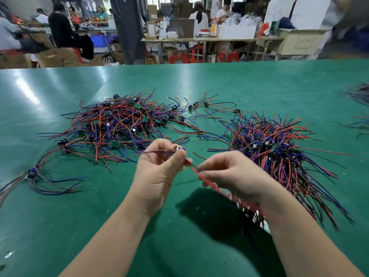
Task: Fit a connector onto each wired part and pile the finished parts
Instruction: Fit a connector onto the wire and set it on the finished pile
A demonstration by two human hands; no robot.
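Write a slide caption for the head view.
Left hand and right hand hold one wired part over the green table.

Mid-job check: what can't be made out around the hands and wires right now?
1. Head view: the part pinched in the left hand is mostly covered by its fingers; what is fitted on it cannot be seen.
2. Head view: the red wire passes under the right hand and is motion-blurred; its end is hidden.
3. Head view: the wires at the right edge are cut off by the frame.

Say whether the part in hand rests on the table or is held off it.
Held off it: the left hand pinches the part, the right hand its red wire, both above the table.
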